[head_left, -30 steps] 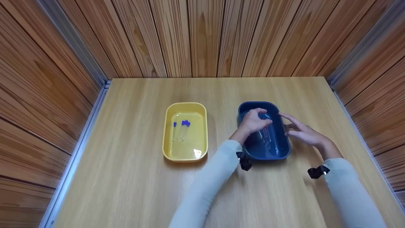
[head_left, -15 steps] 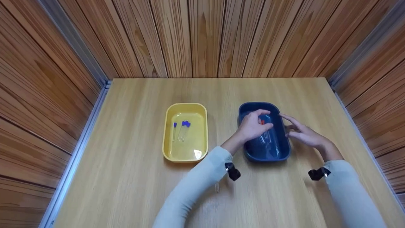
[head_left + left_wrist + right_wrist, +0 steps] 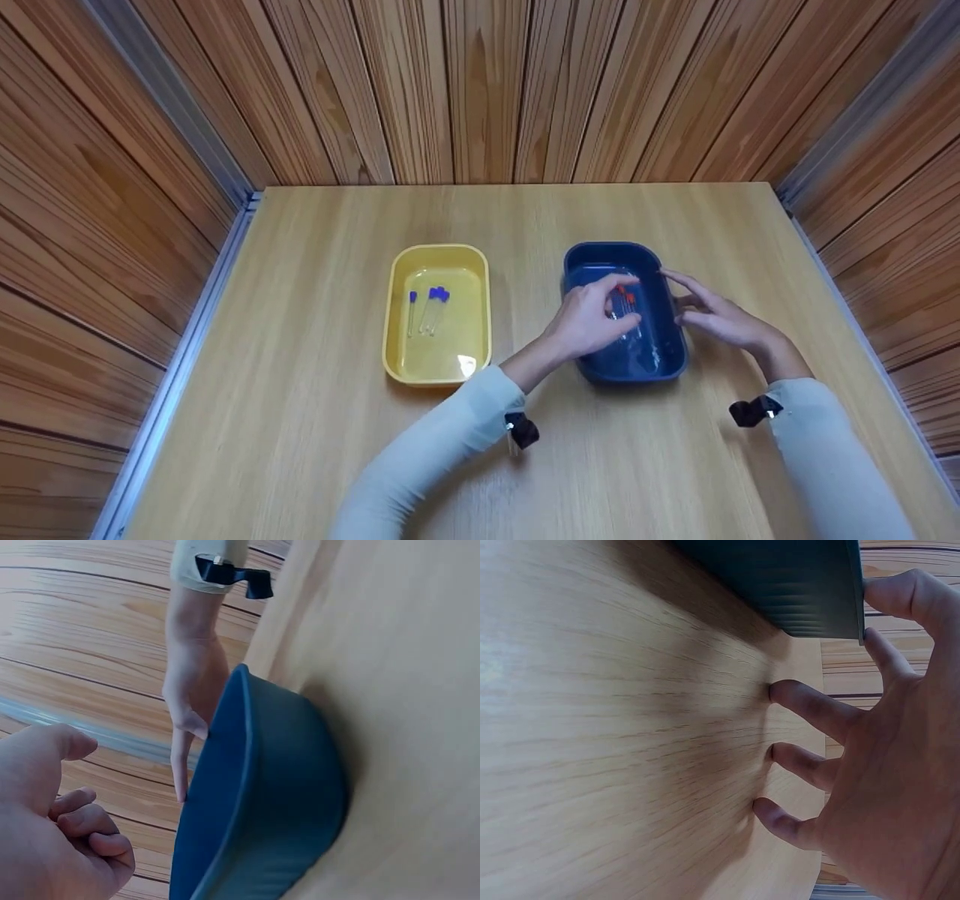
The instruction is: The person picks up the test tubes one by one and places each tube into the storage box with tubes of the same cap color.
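Several clear tubes with red caps (image 3: 625, 298) lie inside the dark blue bin (image 3: 679, 352). Over the bin's left side is my left hand (image 3: 589, 319), with thumb and index finger apart and nothing between them. Its other fingers are curled in the left wrist view, where the hand (image 3: 56, 832) stays clear of the bin's rim (image 3: 244, 765). My right hand (image 3: 716, 315) touches the bin's right rim with thumb and index finger. In the right wrist view, the other fingertips of that hand (image 3: 892, 765) rest on the table.
A yellow bin (image 3: 390, 352) stands to the left, holding several clear tubes with purple caps (image 3: 439, 294). On the table, a clear tube end (image 3: 513, 448) is partly hidden behind the left wrist camera (image 3: 523, 430). Wooden panels (image 3: 480, 90) wall the back and sides.
My left hand has drawn back toward the near left, its fingers staying apart. The red caps in the blue bin have come into view. The right hand has not moved.
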The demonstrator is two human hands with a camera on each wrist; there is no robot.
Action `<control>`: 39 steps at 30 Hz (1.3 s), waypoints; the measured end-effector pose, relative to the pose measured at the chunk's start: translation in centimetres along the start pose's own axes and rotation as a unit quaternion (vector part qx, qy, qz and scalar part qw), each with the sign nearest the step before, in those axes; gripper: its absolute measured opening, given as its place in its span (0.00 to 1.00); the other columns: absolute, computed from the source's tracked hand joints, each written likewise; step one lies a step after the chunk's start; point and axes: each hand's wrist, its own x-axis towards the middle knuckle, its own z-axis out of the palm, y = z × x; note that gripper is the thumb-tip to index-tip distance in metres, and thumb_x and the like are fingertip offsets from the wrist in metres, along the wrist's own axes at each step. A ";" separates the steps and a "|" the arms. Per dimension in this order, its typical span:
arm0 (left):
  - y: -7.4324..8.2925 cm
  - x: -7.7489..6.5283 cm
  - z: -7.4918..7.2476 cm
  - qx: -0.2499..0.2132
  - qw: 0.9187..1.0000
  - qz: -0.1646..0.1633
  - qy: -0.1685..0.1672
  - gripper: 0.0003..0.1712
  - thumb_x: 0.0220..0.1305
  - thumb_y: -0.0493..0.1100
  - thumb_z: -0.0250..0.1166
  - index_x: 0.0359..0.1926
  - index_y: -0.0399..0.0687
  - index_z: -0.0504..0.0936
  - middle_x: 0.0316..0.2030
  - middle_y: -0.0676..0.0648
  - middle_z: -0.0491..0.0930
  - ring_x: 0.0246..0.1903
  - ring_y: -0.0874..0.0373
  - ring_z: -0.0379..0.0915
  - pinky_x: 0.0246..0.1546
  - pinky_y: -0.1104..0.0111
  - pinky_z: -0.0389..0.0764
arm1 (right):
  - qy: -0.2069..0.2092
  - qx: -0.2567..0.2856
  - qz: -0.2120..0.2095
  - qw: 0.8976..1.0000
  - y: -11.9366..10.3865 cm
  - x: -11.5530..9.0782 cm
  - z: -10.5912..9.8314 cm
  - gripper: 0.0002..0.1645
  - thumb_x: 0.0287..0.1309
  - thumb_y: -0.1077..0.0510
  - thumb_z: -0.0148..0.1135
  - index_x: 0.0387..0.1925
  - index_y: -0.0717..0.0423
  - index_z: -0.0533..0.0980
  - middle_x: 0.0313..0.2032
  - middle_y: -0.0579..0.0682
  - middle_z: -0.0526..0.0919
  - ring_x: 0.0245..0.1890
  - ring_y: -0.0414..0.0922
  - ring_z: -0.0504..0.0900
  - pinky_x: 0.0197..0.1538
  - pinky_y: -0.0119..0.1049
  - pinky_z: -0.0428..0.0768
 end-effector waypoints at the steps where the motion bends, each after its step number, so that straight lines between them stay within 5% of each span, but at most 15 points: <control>1: -0.2 -0.3 -0.1 0.003 1.000 -0.002 0.000 0.31 0.79 0.48 0.73 0.78 0.59 0.78 0.30 0.55 0.74 0.28 0.65 0.70 0.28 0.77 0.72 | -0.002 0.001 -0.001 1.000 0.0 0.0 0.1 0.46 0.89 0.55 0.50 0.93 0.46 0.41 0.90 0.70 0.49 0.84 0.81 0.61 0.78 0.90 0.54; 10: -1.5 -3.4 -0.5 0.010 0.999 0.017 -0.028 0.29 0.78 0.46 0.73 0.76 0.55 0.80 0.27 0.56 0.72 0.23 0.65 0.67 0.24 0.77 0.67 | 0.008 -0.004 0.017 1.000 0.0 0.1 0.2 0.47 0.88 0.56 0.52 0.94 0.43 0.41 0.91 0.68 0.48 0.84 0.80 0.61 0.78 0.89 0.56; 16: -2.5 -5.8 -0.4 0.017 0.997 0.002 -0.070 0.31 0.78 0.47 0.73 0.78 0.55 0.78 0.27 0.56 0.76 0.23 0.66 0.71 0.26 0.78 0.68 | 0.007 0.007 0.009 1.000 0.1 0.2 0.4 0.47 0.88 0.58 0.51 0.94 0.45 0.41 0.92 0.67 0.46 0.84 0.80 0.61 0.79 0.89 0.55; 24: -4.4 -8.4 0.0 0.055 0.993 0.001 -0.108 0.32 0.76 0.45 0.74 0.77 0.50 0.79 0.21 0.59 0.66 0.19 0.67 0.62 0.23 0.76 0.59 | 0.005 0.003 0.004 1.000 0.0 -0.1 0.2 0.47 0.88 0.56 0.52 0.94 0.45 0.41 0.92 0.67 0.46 0.85 0.81 0.60 0.78 0.89 0.55; 34: -7.4 -11.0 -0.5 0.149 0.983 0.017 -0.109 0.34 0.71 0.49 0.76 0.76 0.52 0.81 0.22 0.62 0.68 0.20 0.71 0.61 0.25 0.79 0.62 | 0.006 0.003 0.014 1.000 -0.2 0.1 0.1 0.46 0.88 0.56 0.52 0.94 0.43 0.42 0.92 0.67 0.46 0.85 0.80 0.59 0.79 0.88 0.55; 39: -8.9 -12.4 -1.5 0.158 0.981 0.012 -0.114 0.37 0.68 0.49 0.76 0.76 0.51 0.80 0.20 0.62 0.68 0.20 0.71 0.62 0.26 0.78 0.63 | 0.005 0.003 0.009 1.000 0.1 0.1 0.1 0.47 0.87 0.58 0.52 0.94 0.45 0.41 0.91 0.69 0.47 0.84 0.81 0.61 0.78 0.89 0.57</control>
